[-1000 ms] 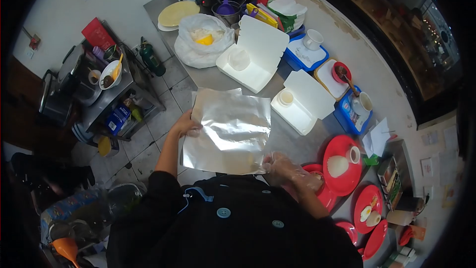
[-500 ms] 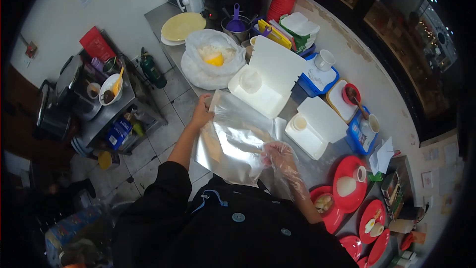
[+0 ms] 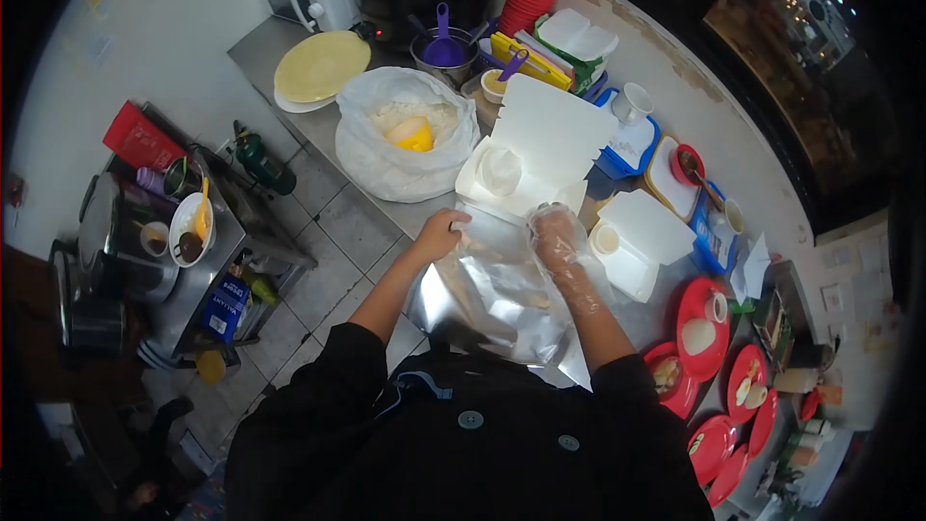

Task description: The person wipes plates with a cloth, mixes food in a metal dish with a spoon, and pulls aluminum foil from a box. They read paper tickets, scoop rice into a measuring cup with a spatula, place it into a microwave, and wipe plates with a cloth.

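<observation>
Steel counter (image 3: 253, 53) behind rippled, mirror-bright foil (image 3: 482, 289); left hand (image 3: 441, 234) pinches its edge, gloved right hand (image 3: 557, 238) on it, grip unclear

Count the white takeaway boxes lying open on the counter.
2. The larger box is beside the white plastic bag, beyond the foil; the smaller box is right of the gloved right hand. More could be hidden.

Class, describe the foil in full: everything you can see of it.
The foil is a thin, shiny silver sheet, lightly creased, curving and full of reflections. It spreads between the dark shirt and an open white box. The left hand pinches its far left corner; the gloved right hand lies over its far right side.
</observation>
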Tool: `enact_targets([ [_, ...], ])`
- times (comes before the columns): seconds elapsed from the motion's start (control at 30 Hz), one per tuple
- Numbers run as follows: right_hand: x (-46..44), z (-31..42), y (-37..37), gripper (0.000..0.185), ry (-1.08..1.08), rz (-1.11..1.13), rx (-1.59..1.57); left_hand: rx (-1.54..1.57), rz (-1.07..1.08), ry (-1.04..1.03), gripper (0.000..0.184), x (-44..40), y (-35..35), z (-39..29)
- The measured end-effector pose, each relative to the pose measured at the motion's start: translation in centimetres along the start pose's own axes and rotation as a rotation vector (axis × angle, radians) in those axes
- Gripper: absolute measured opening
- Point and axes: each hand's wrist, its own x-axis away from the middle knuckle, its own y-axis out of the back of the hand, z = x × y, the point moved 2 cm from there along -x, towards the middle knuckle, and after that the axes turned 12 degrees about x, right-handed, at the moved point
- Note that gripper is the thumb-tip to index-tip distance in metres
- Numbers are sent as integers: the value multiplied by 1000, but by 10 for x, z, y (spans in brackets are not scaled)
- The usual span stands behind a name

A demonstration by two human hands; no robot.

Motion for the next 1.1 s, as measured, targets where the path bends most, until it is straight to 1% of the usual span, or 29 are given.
enact_targets([
  [0.07, 6, 3, 4, 3, -15, 33, 19, 39, -71, -74, 32, -13, -7, 4],
  [0.1, 10, 4, 2, 3, -28, 36, 27, 42, -57, -78, 32, -15, -8, 2],
  [0.17, 17, 11, 0, 5, 9, -88, -79, -43, -235, -114, 31, -18, -5, -3],
  [0.2, 22, 13, -4, 5, -8, -89, -68, -42, -217, -122, 31, -17, -5, -5],
  [0.23, 26, 16, -11, 6, -38, 88, -30, -176, -281, -189, 30, -12, -1, -7],
  [0.27, 32, 18, -19, 13, -71, 266, 3, -310, -345, -257, 30, -7, 2, -9],
  [0.3, 30, 23, -4, 13, -91, 263, 9, -310, -327, -269, 30, 0, 3, -15],
  [0.37, 20, 36, 42, 21, -151, 224, -26, -269, -290, -273, 31, 18, 5, -25],
  [0.4, 25, 42, 44, 21, -174, 220, -21, -269, -277, -303, 32, 27, 4, -23],
  [0.47, 49, 46, 56, 32, -194, 204, 256, -312, -252, -354, 34, 43, -5, -26],
  [0.53, 73, 54, 75, 36, -263, 308, 285, -374, -192, -373, 36, 60, -21, -41],
  [0.57, 84, 58, 83, 34, -317, 453, 275, -393, -137, -372, 36, 66, -31, -46],
  [0.6, 97, 59, 90, 33, -378, 595, 251, -372, -62, -416, 36, 70, -42, -54],
  [0.63, 117, 58, 95, 33, -463, 606, 273, -359, 10, -420, 37, 72, -51, -60],
  [0.7, 149, 63, 102, 27, -538, 375, -182, -339, 146, -451, 39, 69, -69, -61],
  [0.77, 164, 62, 116, 24, -634, 391, -205, -428, 101, -401, 47, 60, -76, -47],
  [0.8, 169, 60, 125, 20, -654, 409, -248, -444, 123, -392, 52, 55, -74, -33],
  [0.93, 194, 51, 150, 18, -787, 425, -270, -484, 196, -407, 54, 51, -64, -33],
  [0.97, 208, 51, 144, 22, -870, 472, -488, -478, 201, -428, 54, 51, -62, -31],
  [1.0, 221, 48, 140, 27, -946, 513, -708, -482, 214, -396, 55, 51, -62, -35],
  [1.03, 234, 41, 143, 27, -964, 497, -701, -500, 220, -384, 56, 50, -63, -36],
  [1.1, 263, 32, 147, 36, -664, 858, -620, -516, 247, -394, 57, 48, -66, -33],
])
